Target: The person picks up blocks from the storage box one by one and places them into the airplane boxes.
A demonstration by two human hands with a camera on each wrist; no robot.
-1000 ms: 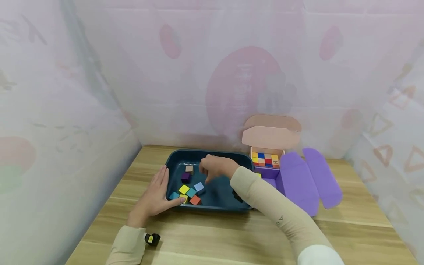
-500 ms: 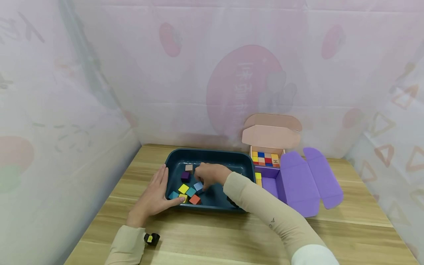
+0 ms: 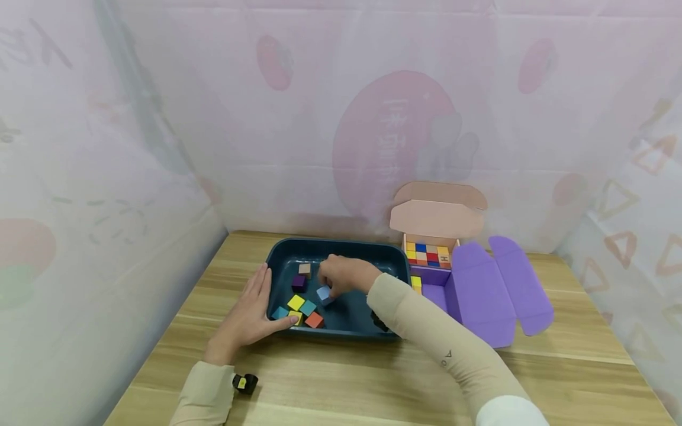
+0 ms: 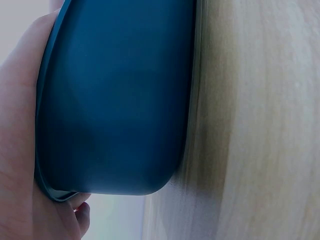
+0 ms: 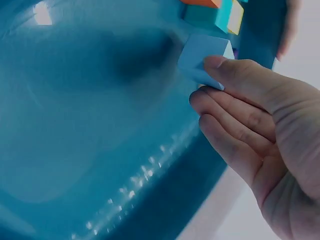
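A dark teal tray [image 3: 362,332] stands on the wooden table. My right hand [image 3: 348,275] is inside it, pinching a light blue cube block [image 5: 200,55] between thumb and fingers, close over the tray floor. My left hand [image 3: 247,313] rests against the tray's left front corner, fingers straight along the side and thumb reaching over the front rim. Left of the pinched block lie a purple block [image 3: 299,283], a beige block [image 3: 305,270], a yellow block [image 3: 296,302], a teal block [image 3: 308,307] and an orange block [image 3: 314,320], with others near the left thumb.
Right of the tray stands an open purple box [image 3: 434,294] with yellow blocks inside, its lid [image 3: 482,290] spread to the right. Behind it, an open peach box [image 3: 437,219] holds rows of coloured blocks. A fabric wall [image 3: 298,148] closes off the back.
My right hand came down to the light blue block, pinched it and shifted it slightly right and up, away from the neighbouring blocks. The left hand stayed in place.
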